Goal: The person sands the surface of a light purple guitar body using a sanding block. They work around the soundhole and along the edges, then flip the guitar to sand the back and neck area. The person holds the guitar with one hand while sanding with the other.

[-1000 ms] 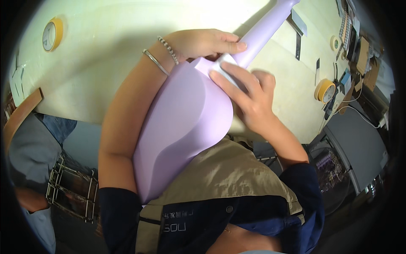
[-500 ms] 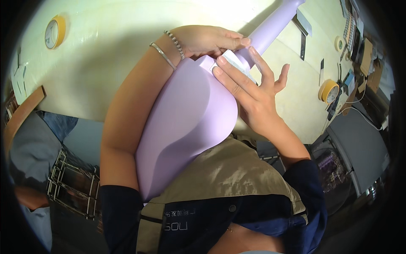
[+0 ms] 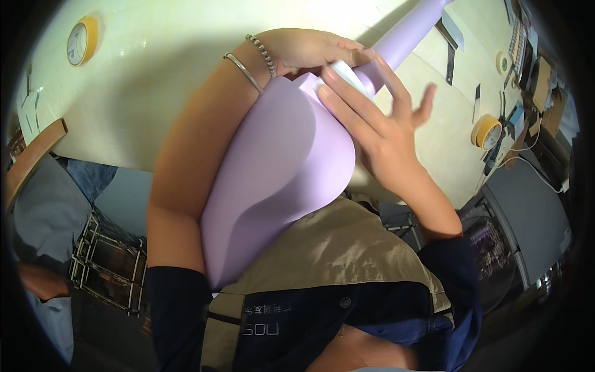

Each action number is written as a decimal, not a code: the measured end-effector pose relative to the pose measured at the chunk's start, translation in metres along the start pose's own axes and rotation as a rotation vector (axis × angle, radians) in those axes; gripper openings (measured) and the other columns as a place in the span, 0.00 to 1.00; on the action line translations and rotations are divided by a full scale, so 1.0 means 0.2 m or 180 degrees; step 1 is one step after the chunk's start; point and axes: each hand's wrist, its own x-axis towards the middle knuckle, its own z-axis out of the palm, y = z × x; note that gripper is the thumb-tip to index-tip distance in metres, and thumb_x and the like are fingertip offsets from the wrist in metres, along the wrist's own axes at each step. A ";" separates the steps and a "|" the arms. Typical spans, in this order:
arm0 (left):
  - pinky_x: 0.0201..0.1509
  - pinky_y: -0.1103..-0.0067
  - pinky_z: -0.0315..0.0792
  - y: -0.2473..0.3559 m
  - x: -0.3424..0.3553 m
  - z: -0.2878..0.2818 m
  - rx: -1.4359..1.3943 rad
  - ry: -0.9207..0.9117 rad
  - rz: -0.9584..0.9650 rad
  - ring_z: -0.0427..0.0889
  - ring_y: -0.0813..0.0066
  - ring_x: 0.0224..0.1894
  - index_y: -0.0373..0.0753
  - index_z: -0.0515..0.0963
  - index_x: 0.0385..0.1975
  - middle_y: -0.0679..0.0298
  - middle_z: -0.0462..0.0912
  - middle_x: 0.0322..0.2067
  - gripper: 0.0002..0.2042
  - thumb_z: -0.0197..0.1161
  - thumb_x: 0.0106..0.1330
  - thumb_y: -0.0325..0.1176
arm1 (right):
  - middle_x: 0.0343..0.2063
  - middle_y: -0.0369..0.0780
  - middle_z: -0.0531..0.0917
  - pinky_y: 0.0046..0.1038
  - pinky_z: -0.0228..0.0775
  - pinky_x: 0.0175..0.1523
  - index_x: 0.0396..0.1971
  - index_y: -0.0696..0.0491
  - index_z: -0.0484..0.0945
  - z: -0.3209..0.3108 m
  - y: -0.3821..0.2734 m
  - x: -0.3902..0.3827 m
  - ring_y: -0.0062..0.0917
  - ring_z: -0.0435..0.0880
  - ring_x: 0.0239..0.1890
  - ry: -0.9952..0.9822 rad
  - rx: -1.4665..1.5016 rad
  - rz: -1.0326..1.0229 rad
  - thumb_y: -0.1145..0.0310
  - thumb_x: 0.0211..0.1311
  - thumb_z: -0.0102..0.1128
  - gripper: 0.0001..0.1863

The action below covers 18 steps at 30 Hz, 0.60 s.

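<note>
A smooth lilac guitar-shaped piece (image 3: 273, 167), with a broad rounded body and a long neck reaching away to the upper right, leans against my apron. My left arm wraps over its far side. At the base of the neck, my left hand (image 3: 319, 51) curls round the piece, its thumb side up and part of its fingers hidden behind the body. My right hand (image 3: 381, 133) presses a small white block (image 3: 350, 75) against the joint of body and neck, with two fingers along it and the little finger lifted away. The block's underside is hidden.
On the pale table (image 3: 136, 118) lie a yellow tape roll (image 3: 93, 40) at the far left and another tape roll (image 3: 486, 132) at right. Flat blades (image 3: 450, 68) lie beside the neck. At left are a curved wooden strip (image 3: 37, 149), a person's grey clothing (image 3: 46, 208) and a wire rack (image 3: 108, 266).
My right hand and the white block have shifted slightly, and the block now shows more edge-on. The lilac piece and my left hand have moved slightly up and right in view.
</note>
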 end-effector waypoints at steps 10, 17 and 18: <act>0.48 0.82 0.76 -0.01 0.03 -0.03 0.0034 -0.0132 0.0142 0.80 0.79 0.45 0.34 0.73 0.53 0.64 0.81 0.44 0.15 0.54 0.69 0.32 | 0.60 0.23 0.77 0.49 0.07 0.72 0.57 0.37 0.79 0.02 0.00 -0.02 0.34 0.63 0.69 0.0078 -0.0021 -0.0001 0.63 0.66 0.51 0.20; 0.45 0.83 0.75 0.01 -0.02 0.02 0.0293 -0.0054 0.0133 0.78 0.82 0.43 0.35 0.73 0.55 0.64 0.80 0.43 0.24 0.54 0.72 0.51 | 0.60 0.22 0.76 0.49 0.05 0.72 0.59 0.36 0.78 -0.05 -0.02 -0.12 0.34 0.61 0.70 -0.0153 -0.0328 0.0168 0.67 0.65 0.51 0.23; 0.47 0.81 0.74 0.00 0.00 0.01 0.0277 -0.0118 0.0136 0.77 0.80 0.45 0.35 0.73 0.57 0.64 0.80 0.43 0.28 0.55 0.71 0.55 | 0.60 0.22 0.77 0.49 0.04 0.72 0.59 0.35 0.78 -0.05 -0.02 -0.14 0.34 0.62 0.70 -0.0068 -0.0282 0.0174 0.68 0.64 0.52 0.23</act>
